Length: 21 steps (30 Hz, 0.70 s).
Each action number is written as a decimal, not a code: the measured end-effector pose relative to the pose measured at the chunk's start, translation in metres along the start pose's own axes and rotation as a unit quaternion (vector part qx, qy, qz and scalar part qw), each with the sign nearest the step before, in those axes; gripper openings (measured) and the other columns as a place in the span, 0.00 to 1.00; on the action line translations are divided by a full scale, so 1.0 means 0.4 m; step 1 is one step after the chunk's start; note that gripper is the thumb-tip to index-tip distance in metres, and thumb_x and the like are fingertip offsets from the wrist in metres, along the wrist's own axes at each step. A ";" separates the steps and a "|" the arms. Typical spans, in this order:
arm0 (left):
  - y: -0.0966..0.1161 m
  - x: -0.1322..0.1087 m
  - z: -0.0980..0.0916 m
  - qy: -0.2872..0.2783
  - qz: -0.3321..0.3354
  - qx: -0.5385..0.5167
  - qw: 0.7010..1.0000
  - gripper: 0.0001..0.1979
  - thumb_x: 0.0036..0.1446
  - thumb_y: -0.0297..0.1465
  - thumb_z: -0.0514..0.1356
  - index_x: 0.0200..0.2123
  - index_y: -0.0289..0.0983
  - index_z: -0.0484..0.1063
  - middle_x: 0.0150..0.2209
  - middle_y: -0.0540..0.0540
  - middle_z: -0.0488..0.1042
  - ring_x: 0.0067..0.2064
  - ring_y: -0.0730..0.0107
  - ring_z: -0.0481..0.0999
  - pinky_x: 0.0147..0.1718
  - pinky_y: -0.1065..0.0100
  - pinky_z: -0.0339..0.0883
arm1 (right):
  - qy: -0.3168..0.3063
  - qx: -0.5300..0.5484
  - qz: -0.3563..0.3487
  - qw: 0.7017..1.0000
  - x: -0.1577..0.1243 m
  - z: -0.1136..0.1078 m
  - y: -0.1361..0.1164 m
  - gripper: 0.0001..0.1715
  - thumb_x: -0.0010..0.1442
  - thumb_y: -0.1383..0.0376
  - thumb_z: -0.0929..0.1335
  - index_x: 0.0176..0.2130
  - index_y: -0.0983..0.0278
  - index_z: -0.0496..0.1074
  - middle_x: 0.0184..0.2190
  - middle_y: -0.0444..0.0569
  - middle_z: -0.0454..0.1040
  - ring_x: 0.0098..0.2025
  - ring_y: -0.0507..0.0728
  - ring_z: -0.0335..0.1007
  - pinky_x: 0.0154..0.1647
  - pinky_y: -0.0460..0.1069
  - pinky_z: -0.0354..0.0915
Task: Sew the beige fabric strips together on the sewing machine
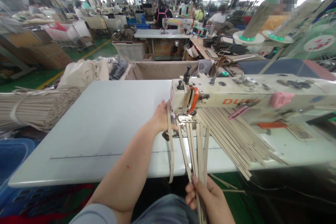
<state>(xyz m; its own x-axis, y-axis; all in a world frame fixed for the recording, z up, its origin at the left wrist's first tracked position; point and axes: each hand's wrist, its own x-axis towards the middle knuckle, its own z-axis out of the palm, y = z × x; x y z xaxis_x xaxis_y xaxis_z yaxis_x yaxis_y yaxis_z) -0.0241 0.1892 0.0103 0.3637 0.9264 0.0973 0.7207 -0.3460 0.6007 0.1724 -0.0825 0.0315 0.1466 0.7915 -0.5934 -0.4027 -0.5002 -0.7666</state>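
Biggest thing here is the pale worktop point(110, 119), smooth and glossy-looking. On its right sits a cream metal sewing machine point(216, 90), all rounded edges. Far left there's a thick tied bundle point(44, 106) of beige strips, stacked like kindling. Then a loose fan of strips point(231, 136) slants out under the machine arm, towards the near right edge.

Right hand point(210, 194) has its grip closed on a handful of strips point(200, 147), running from near the needle area to past the near edge. They look flat, narrow and matte; I'd guess super light, bendy with some spring, tough enough but quick to splay. Best hold is probably thumb on the flats, bunched like that.

Left hand point(159, 118) is by the machine head, a single strip point(171, 150) draped across it; can't tell if it's pinched.
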 end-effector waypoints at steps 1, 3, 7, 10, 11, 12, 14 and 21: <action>0.002 0.001 0.001 0.000 0.002 0.000 1.000 0.72 0.32 0.41 0.88 0.79 0.40 0.62 0.79 0.31 0.64 0.85 0.21 0.51 0.83 0.35 0.50 | -0.002 0.017 0.018 1.000 -0.004 -0.004 -0.001 0.38 0.43 0.37 0.89 0.32 0.66 0.85 0.25 0.51 0.86 0.23 0.55 0.80 0.26 0.47 0.73; 0.006 0.004 0.001 -0.003 0.003 0.004 1.000 0.70 0.33 0.40 0.88 0.79 0.41 0.63 0.79 0.32 0.65 0.84 0.21 0.51 0.83 0.36 0.51 | -0.008 0.050 0.056 0.997 -0.013 -0.012 -0.002 0.38 0.41 0.41 0.91 0.35 0.67 0.87 0.27 0.53 0.87 0.26 0.57 0.83 0.28 0.47 0.74; 0.010 0.009 -0.005 -0.021 0.011 0.023 0.999 0.64 0.36 0.37 0.86 0.77 0.38 0.67 0.78 0.30 0.66 0.84 0.22 0.54 0.82 0.35 0.54 | -0.020 0.078 0.096 0.992 -0.029 -0.023 0.008 0.37 0.40 0.44 0.92 0.36 0.68 0.89 0.30 0.54 0.88 0.31 0.57 0.86 0.35 0.47 0.78; 0.013 0.011 -0.008 -0.022 0.019 0.031 0.999 0.59 0.36 0.36 0.85 0.73 0.39 0.71 0.76 0.31 0.69 0.82 0.22 0.57 0.81 0.33 0.56 | -0.022 0.064 0.098 0.993 -0.036 -0.030 0.017 0.39 0.39 0.42 0.92 0.35 0.68 0.89 0.29 0.54 0.87 0.30 0.58 0.85 0.35 0.48 0.79; 0.014 0.012 -0.010 -0.020 0.021 0.031 0.999 0.58 0.35 0.36 0.86 0.72 0.39 0.73 0.76 0.31 0.69 0.82 0.22 0.57 0.80 0.33 0.56 | -0.021 0.058 0.094 0.994 -0.037 -0.033 0.019 0.39 0.39 0.41 0.92 0.36 0.68 0.89 0.29 0.54 0.87 0.30 0.58 0.84 0.35 0.48 0.78; 0.015 0.012 -0.011 -0.018 0.023 0.029 0.999 0.58 0.35 0.35 0.86 0.71 0.40 0.73 0.76 0.32 0.69 0.82 0.22 0.57 0.80 0.33 0.57 | -0.021 0.053 0.086 0.995 -0.038 -0.035 0.021 0.39 0.40 0.40 0.91 0.36 0.68 0.90 0.28 0.54 0.87 0.29 0.58 0.84 0.34 0.49 0.78; 0.018 0.011 -0.015 -0.018 0.028 0.021 0.999 0.58 0.35 0.35 0.86 0.72 0.40 0.73 0.76 0.32 0.69 0.82 0.23 0.57 0.81 0.34 0.56 | -0.021 0.042 0.065 0.997 -0.037 -0.037 0.021 0.39 0.42 0.39 0.90 0.37 0.68 0.90 0.28 0.52 0.86 0.28 0.57 0.83 0.32 0.49 0.76; 0.026 0.006 -0.027 -0.037 0.022 -0.008 0.999 0.47 0.38 0.37 0.86 0.64 0.39 0.82 0.76 0.33 0.69 0.81 0.26 0.61 0.80 0.34 0.57 | -0.015 0.034 0.032 0.999 -0.040 -0.030 0.015 0.37 0.43 0.39 0.90 0.38 0.65 0.90 0.25 0.46 0.82 0.26 0.55 0.81 0.27 0.46 0.70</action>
<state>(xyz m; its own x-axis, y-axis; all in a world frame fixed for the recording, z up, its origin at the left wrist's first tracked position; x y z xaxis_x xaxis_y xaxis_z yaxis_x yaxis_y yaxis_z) -0.0224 0.1894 0.0253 0.4375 0.8969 0.0646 0.6942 -0.3825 0.6097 0.1785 -0.1022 0.0334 0.0909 0.7692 -0.6325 -0.4705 -0.5266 -0.7080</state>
